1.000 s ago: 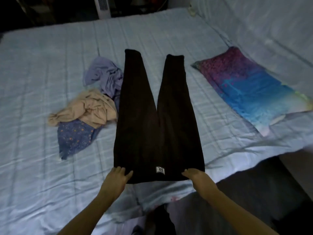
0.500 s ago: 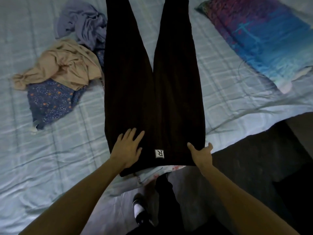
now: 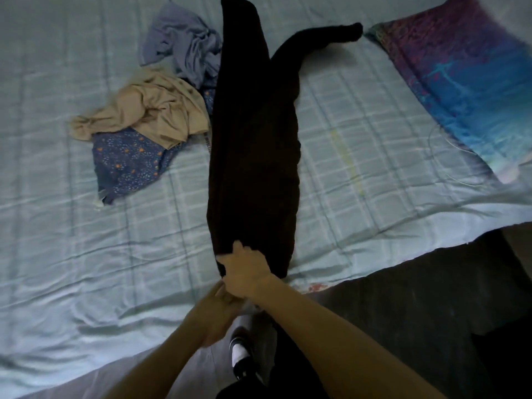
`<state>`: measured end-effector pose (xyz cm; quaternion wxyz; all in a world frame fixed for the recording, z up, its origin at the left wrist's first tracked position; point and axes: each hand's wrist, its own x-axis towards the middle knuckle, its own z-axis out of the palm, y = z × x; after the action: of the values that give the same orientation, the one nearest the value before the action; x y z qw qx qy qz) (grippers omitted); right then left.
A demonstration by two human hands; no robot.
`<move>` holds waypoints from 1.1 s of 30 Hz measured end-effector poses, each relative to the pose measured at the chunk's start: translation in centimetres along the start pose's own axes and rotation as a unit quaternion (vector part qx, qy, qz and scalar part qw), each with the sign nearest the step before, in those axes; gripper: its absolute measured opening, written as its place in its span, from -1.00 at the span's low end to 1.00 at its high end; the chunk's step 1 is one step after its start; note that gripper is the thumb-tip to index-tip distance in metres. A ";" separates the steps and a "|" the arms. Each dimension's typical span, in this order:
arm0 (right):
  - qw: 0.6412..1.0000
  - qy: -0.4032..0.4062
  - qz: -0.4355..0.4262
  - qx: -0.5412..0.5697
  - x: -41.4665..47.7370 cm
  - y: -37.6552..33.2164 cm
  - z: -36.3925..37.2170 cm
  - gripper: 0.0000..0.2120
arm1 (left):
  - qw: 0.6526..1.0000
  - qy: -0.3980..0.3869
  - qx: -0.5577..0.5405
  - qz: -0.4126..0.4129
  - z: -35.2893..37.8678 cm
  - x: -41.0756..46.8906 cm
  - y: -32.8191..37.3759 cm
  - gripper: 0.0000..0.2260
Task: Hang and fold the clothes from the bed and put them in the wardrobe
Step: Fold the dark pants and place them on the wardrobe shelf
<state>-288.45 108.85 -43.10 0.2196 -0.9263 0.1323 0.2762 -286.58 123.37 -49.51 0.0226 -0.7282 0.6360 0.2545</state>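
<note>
Black trousers [image 3: 253,145] lie lengthwise on the bed [image 3: 86,240], folded nearly in half along their length, with one leg end [image 3: 342,31] still trailing off to the right. My right hand [image 3: 247,272] grips the waistband at the near left corner, crossed over to the left. My left hand [image 3: 216,309] sits just below it at the bed's edge, partly hidden under the right wrist; whether it holds cloth is unclear. A crumpled beige garment [image 3: 149,113], a blue flowered one [image 3: 129,162] and a lilac one [image 3: 184,44] lie in a heap left of the trousers.
A purple and blue pillow [image 3: 460,82] lies at the right of the bed. Dark floor [image 3: 403,312] runs along the near edge, where my foot in a black and white shoe [image 3: 240,355] stands.
My right hand carried the waistband's right side across to the left, folding the trousers lengthwise. The right leg swung over. My left hand slid off the cloth toward the bed's edge.
</note>
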 end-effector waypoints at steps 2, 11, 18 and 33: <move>0.998 -0.063 -0.018 0.025 -0.7 0.6 0.7 -0.60 | 0.999 0.020 -0.031 -0.007 1.4 -2.2 -0.5 -0.62; 0.981 0.054 0.050 0.181 -0.8 7.7 -5.1 -0.73 | 0.912 0.231 -0.217 -0.260 -7.3 2.2 -5.5 -0.74; 0.914 0.162 0.128 0.350 5.4 16.3 -11.7 -0.79 | 0.887 0.273 -0.228 -0.292 -16.6 16.4 -10.9 -0.69; 0.646 0.216 0.321 0.658 29.4 30.6 -25.1 -0.27 | 0.863 0.293 -0.220 -0.349 -28.0 39.6 -24.5 -0.43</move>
<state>-264.37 66.52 -51.19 0.6339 -0.4716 0.6118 -0.0386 -251.55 81.81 -48.11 -0.2380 -0.9295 0.2455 0.1382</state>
